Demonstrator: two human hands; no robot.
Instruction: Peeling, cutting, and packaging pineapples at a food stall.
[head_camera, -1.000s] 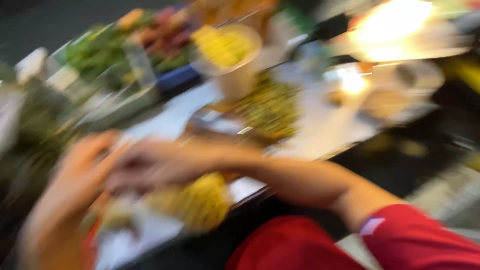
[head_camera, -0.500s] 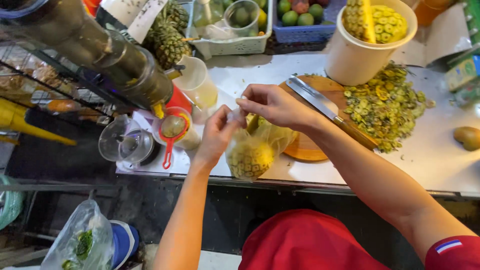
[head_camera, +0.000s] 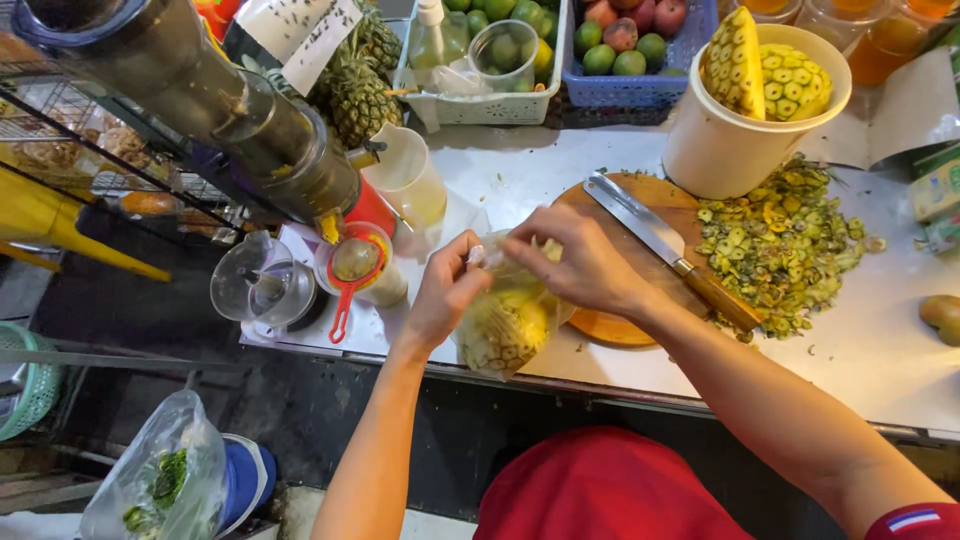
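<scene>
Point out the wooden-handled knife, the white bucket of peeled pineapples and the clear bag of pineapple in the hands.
Wooden-handled steel knife (head_camera: 640, 222), head view, on its blade.
White plastic bucket (head_camera: 715, 155), head view, on its side wall.
Clear plastic bag of peeled pineapple (head_camera: 505, 325), head view, on its bulging middle.

In my hands I hold a clear plastic bag (head_camera: 507, 322) with a peeled yellow pineapple (head_camera: 503, 330) inside, hanging at the counter's front edge just beside the round wooden cutting board. The fruit sits low in it, its top gathered between my fingers.
</scene>
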